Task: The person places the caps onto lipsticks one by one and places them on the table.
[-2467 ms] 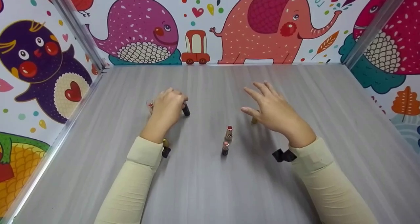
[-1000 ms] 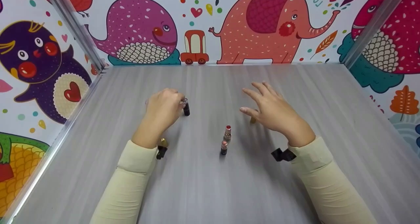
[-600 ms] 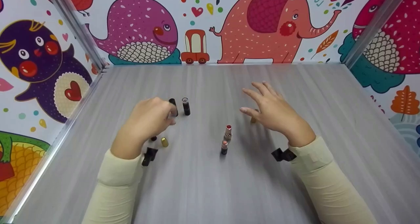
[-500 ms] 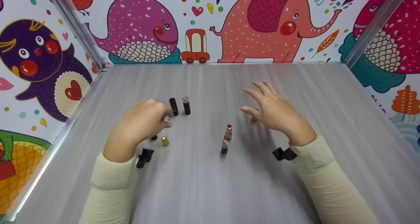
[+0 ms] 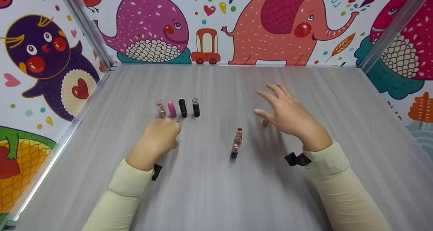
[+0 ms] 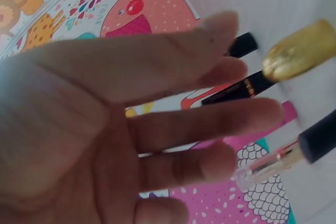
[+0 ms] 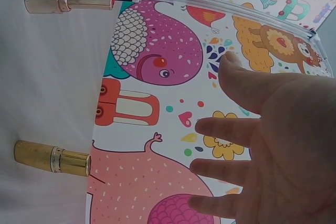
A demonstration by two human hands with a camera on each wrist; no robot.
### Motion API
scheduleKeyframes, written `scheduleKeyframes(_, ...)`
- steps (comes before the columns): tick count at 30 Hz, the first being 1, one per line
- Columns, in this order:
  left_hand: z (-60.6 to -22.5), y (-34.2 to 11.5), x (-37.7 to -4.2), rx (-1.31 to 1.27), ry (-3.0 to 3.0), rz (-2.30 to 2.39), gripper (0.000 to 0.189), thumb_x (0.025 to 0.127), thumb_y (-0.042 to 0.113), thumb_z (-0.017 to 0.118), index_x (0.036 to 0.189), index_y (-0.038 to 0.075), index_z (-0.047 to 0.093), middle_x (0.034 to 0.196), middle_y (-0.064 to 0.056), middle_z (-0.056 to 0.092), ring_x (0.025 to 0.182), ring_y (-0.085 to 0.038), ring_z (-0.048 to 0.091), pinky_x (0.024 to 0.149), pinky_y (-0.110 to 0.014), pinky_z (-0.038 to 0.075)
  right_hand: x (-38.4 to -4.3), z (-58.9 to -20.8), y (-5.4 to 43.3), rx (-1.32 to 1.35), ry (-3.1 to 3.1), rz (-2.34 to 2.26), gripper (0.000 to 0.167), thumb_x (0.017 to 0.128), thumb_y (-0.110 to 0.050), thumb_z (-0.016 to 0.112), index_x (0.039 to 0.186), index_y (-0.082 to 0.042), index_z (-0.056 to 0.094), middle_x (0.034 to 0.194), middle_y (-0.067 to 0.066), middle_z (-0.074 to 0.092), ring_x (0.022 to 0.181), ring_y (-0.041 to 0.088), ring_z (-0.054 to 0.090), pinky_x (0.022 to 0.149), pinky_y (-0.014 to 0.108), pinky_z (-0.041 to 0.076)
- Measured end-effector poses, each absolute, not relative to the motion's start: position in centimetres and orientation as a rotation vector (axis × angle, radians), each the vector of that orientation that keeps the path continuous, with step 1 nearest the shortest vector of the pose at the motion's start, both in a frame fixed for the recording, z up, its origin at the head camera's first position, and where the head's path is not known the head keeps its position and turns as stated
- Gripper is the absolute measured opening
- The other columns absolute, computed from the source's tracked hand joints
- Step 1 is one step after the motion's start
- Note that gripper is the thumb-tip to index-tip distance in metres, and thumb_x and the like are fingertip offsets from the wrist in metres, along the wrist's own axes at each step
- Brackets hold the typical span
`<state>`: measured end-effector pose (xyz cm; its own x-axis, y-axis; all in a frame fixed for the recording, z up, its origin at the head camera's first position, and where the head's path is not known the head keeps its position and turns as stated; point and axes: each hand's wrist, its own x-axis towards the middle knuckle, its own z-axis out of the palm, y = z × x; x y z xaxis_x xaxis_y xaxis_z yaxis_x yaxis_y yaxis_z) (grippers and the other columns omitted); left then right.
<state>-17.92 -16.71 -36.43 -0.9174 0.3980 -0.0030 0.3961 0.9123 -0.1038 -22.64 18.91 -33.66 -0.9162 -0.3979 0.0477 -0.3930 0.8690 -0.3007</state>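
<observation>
In the head view my left hand [image 5: 154, 139] is just in front of a row of standing lipstick tubes: a clear-capped one [image 5: 161, 110], a pink one [image 5: 172, 109], a black one [image 5: 183, 108] and a black one with a clear top [image 5: 196, 107]. The left wrist view shows its fingers spread, holding nothing, near a gold tube [image 6: 302, 51] and a black-ended tube [image 6: 320, 135]; the hand hides both in the head view. My right hand [image 5: 291, 116] hovers with fingers spread over a gold lipstick tube [image 5: 265, 122], apart from it.
Two uncapped lipsticks stand mid-table between the hands: a red one in a rose-gold case [image 5: 238, 136] and a pink one with a black base [image 5: 234, 151]. Walls printed with cartoon animals enclose the grey table [image 5: 209, 190] at the back and sides.
My left hand has drawn back from the tube row toward me, uncovering the row and now covering the gold and dark tubes nearer me. The right hand stays in place; the head view shifts slightly.
</observation>
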Motion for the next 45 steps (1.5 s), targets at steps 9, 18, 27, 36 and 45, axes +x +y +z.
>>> scheduleKeyframes(9, -37.6, -16.1, -18.3, -0.631, -2.957, 0.227, 0.013, 0.082, -0.005, 0.076, 0.073, 0.002, 0.070, 0.070, -0.011, 0.068, 0.056, -0.018, 0.054, 0.049, -0.047, 0.057, -22.6, -33.3, 19.3, -0.622, 3.021, -0.512, 0.070, 0.104, -0.044, 0.068, 0.164, -0.018, 0.043, 0.173, 0.018, 0.026, 0.161, 0.047, 0.014, 0.124, 0.073, 0.015)
scheduleKeyframes(18, -38.1, -16.0, -18.3, -0.714, -2.967, 0.164, 0.019, 0.077, -0.005, 0.080, 0.069, 0.003, 0.064, 0.067, -0.008, 0.063, 0.058, -0.015, 0.045, 0.051, -0.042, 0.055, -22.4, -33.4, 20.3, -0.585, 2.995, -0.529, 0.070, 0.106, -0.045, 0.065, 0.165, -0.017, 0.042, 0.173, 0.018, 0.026, 0.161, 0.046, 0.014, 0.123, 0.075, 0.017)
scheduleKeyframes(27, -38.4, -15.7, -18.6, -0.771, -2.954, 0.109, 0.027, 0.072, -0.002, 0.085, 0.064, 0.005, 0.060, 0.061, -0.004, 0.055, 0.057, -0.015, 0.038, 0.048, -0.038, 0.049, -23.0, -34.2, 22.5, -0.506, 2.910, -0.538, 0.073, 0.103, -0.045, 0.070, 0.164, -0.015, 0.043, 0.168, 0.023, 0.034, 0.153, 0.049, 0.035, 0.117, 0.073, 0.033)
scheduleKeyframes(36, -38.7, -15.8, -19.1, -0.808, -2.951, 0.097, 0.021, 0.072, -0.009, 0.082, 0.068, 0.002, 0.065, 0.069, -0.012, 0.066, 0.059, -0.024, 0.061, 0.054, -0.045, 0.058, -27.0, -38.9, 23.2, -0.693, 2.609, -0.867, 0.070, 0.089, -0.016, 0.087, 0.151, -0.001, 0.057, 0.129, 0.019, 0.068, 0.118, 0.039, 0.069, 0.094, 0.050, 0.058)
scheduleKeyframes(45, -38.7, -15.8, -19.4, -0.827, -2.968, 0.067, 0.021, 0.070, -0.008, 0.082, 0.068, 0.002, 0.064, 0.070, -0.013, 0.067, 0.060, -0.024, 0.060, 0.057, -0.046, 0.060, -28.7, -42.7, 24.3, -0.636, 2.507, -0.998, 0.044, 0.093, -0.021, 0.086, 0.132, -0.007, 0.073, 0.116, 0.008, 0.073, 0.105, 0.024, 0.064, 0.092, 0.037, 0.052)
